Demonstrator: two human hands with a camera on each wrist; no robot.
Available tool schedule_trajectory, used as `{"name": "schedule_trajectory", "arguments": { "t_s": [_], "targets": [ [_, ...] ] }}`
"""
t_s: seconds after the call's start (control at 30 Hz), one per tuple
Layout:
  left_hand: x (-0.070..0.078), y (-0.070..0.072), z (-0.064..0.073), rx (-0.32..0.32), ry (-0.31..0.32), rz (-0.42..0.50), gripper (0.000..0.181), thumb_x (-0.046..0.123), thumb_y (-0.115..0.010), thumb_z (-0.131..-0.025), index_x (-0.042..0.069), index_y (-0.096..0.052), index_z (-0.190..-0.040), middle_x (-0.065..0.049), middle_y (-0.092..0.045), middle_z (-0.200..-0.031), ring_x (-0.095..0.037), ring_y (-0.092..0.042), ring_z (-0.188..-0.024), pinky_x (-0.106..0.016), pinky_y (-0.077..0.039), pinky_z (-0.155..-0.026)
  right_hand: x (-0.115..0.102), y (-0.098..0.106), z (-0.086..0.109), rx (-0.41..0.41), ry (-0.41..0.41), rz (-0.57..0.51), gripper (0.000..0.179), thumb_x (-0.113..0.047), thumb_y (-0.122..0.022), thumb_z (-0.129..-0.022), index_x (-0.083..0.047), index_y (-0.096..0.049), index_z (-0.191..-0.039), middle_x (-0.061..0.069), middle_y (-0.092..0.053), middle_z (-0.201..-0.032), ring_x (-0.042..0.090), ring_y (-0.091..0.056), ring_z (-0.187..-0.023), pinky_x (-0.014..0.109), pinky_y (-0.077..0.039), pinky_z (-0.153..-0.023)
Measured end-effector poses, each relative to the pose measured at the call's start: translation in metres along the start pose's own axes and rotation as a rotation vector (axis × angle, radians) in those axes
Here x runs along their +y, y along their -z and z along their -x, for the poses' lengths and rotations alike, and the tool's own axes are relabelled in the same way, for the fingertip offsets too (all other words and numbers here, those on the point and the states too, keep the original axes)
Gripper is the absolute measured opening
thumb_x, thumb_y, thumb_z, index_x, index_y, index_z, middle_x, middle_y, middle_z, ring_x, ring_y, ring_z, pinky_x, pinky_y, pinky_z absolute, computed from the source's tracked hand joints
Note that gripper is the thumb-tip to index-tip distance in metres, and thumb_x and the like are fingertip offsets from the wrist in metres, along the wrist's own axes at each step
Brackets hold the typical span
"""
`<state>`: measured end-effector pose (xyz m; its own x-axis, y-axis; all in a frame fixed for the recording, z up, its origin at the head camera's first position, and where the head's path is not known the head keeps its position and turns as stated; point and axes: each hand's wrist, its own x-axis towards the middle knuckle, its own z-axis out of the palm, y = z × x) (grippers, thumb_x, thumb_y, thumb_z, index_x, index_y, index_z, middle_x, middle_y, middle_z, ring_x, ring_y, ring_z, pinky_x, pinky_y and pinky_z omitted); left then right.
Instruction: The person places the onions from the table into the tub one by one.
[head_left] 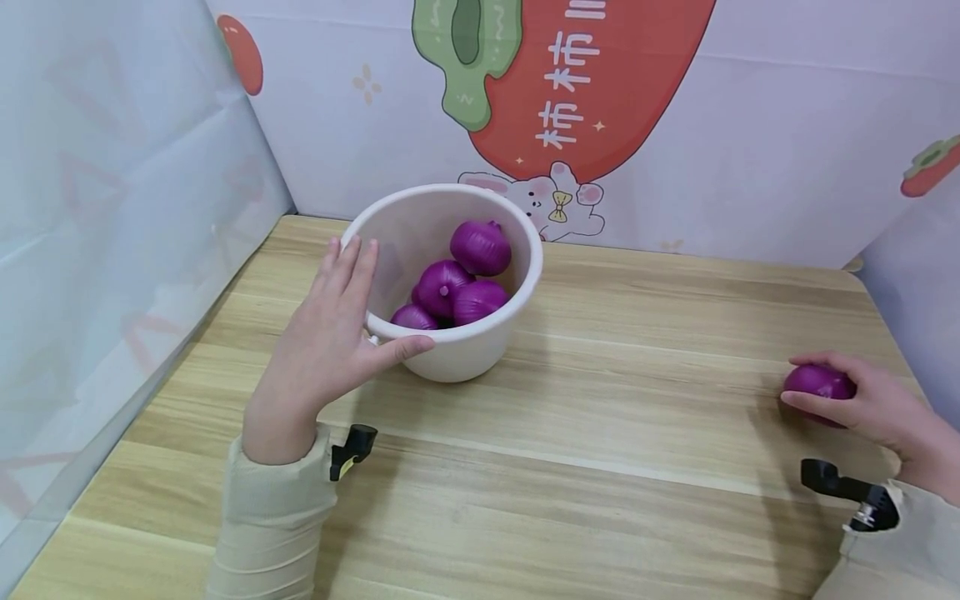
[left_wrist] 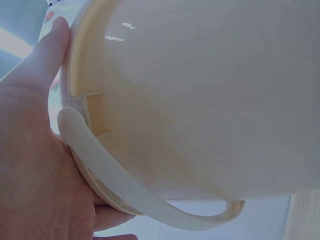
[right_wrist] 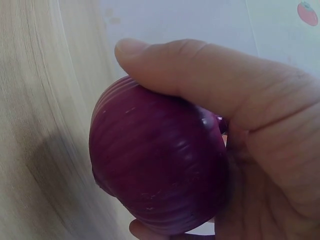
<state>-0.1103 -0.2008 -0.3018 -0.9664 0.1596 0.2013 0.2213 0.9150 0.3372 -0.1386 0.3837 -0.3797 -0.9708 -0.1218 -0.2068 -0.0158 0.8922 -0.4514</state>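
Observation:
A white bucket (head_left: pixel 480 350) stands on the table with several purple onions (head_left: pixel 444 287) inside. My left hand (head_left: pixel 322 333) lies along the bucket's near left rim, its fingers mostly straight over the edge and the thumb stretched along the front. In the left wrist view the palm sits beside the bucket's wall (left_wrist: pixel 200 100), near the white handle (left_wrist: pixel 125 185) that hangs down outside. Far to the right, my right hand (head_left: pixel 888 412) grips another purple onion (head_left: pixel 817 382) between thumb and fingers. The right wrist view shows that onion's (right_wrist: pixel 160 155) ribbed, shiny skin; its stem end faces the palm.
The wooden table (head_left: pixel 600 467) spans the space between the two hands. A printed cloth (head_left: pixel 750 150) with fruit and rabbit drawings rises behind the bucket, and pale sheeting (head_left: pixel 112 208) borders the left side.

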Motion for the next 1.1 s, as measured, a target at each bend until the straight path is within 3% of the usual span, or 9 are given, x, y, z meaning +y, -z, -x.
{"name": "schedule_trajectory", "arguments": {
  "t_s": [0.47,0.53,0.6,0.63,0.7,0.83,0.93,1.03,1.1],
  "targets": [
    [0.001,-0.001,0.0,0.01,-0.024,-0.003,0.113,0.071,-0.066,-0.079,0.01,-0.016,-0.16,-0.017,-0.018,-0.166,-0.038,-0.004,-0.155,-0.066,-0.029,-0.114,-0.008,-0.002,0.002,0.049,0.031,-0.021,0.06,-0.026,-0.072,-0.092,0.008,-0.047,-0.135,0.042,-0.045,-0.128,0.054,-0.05,-0.101,0.012,-0.038,-0.058],
    [0.0,-0.002,-0.001,0.018,-0.031,-0.003,0.113,0.071,-0.067,-0.079,0.009,-0.017,-0.16,-0.017,-0.018,-0.166,-0.038,-0.004,-0.155,-0.066,-0.029,-0.114,-0.01,-0.001,0.002,0.07,0.047,-0.026,0.059,-0.025,-0.073,-0.091,0.007,-0.049,-0.134,0.04,-0.047,-0.127,0.036,-0.055,-0.099,0.012,-0.039,-0.058],
    [0.0,-0.001,-0.001,0.027,-0.038,-0.002,0.113,0.07,-0.068,-0.079,0.009,-0.017,-0.16,-0.018,-0.018,-0.165,-0.039,-0.005,-0.155,-0.066,-0.03,-0.114,-0.013,-0.001,0.002,0.08,0.061,-0.032,0.059,-0.024,-0.074,-0.09,0.007,-0.049,-0.134,0.039,-0.048,-0.126,0.032,-0.054,-0.098,0.012,-0.04,-0.057],
    [0.0,-0.001,-0.001,0.027,-0.039,-0.001,0.114,0.07,-0.068,-0.079,0.009,-0.017,-0.16,-0.017,-0.018,-0.165,-0.039,-0.005,-0.155,-0.067,-0.03,-0.114,-0.014,0.0,0.001,0.086,0.069,-0.032,0.059,-0.023,-0.075,-0.089,0.007,-0.05,-0.134,0.038,-0.049,-0.126,0.019,-0.054,-0.097,0.012,-0.041,-0.057],
    [-0.001,0.0,-0.001,0.028,-0.039,-0.001,0.114,0.069,-0.069,-0.079,0.009,-0.016,-0.16,-0.018,-0.017,-0.166,-0.038,-0.004,-0.155,-0.066,-0.029,-0.114,-0.017,0.0,0.001,0.093,0.08,-0.035,0.059,-0.023,-0.076,-0.088,0.006,-0.051,-0.133,0.036,-0.051,-0.125,-0.003,-0.046,-0.092,0.011,-0.041,-0.058],
    [0.0,0.002,-0.001,0.013,-0.025,-0.003,0.114,0.07,-0.068,-0.079,0.009,-0.015,-0.16,-0.017,-0.015,-0.166,-0.036,-0.002,-0.156,-0.066,-0.026,-0.116,-0.022,0.001,0.0,0.099,0.099,-0.039,0.059,-0.021,-0.077,-0.087,0.006,-0.052,-0.133,0.036,-0.052,-0.123,-0.023,-0.029,-0.086,0.012,-0.043,-0.058],
    [0.0,0.002,0.0,0.002,-0.011,0.0,0.114,0.071,-0.067,-0.079,0.01,-0.014,-0.16,-0.016,-0.015,-0.167,-0.035,-0.001,-0.156,-0.066,-0.026,-0.116,-0.025,0.001,0.0,0.097,0.103,-0.035,0.059,-0.021,-0.077,-0.088,0.007,-0.051,-0.133,0.035,-0.051,-0.123,-0.012,-0.038,-0.09,0.013,-0.043,-0.057],
    [0.001,0.002,0.0,-0.005,-0.004,0.002,0.114,0.071,-0.067,-0.079,0.01,-0.015,-0.16,-0.016,-0.015,-0.167,-0.034,-0.001,-0.156,-0.066,-0.026,-0.116,-0.028,0.002,0.001,0.103,0.101,-0.019,0.06,-0.022,-0.077,-0.087,0.006,-0.052,-0.133,0.034,-0.049,-0.123,0.017,-0.047,-0.096,0.013,-0.042,-0.057],
    [0.001,0.001,0.001,-0.005,-0.003,0.004,0.114,0.071,-0.067,-0.079,0.01,-0.015,-0.16,-0.016,-0.015,-0.167,-0.034,0.0,-0.156,-0.065,-0.025,-0.117,-0.031,0.002,0.002,0.105,0.096,-0.005,0.06,-0.024,-0.078,-0.087,0.005,-0.052,-0.133,0.034,-0.048,-0.123,0.037,-0.045,-0.098,0.013,-0.04,-0.057]
  ]
}}
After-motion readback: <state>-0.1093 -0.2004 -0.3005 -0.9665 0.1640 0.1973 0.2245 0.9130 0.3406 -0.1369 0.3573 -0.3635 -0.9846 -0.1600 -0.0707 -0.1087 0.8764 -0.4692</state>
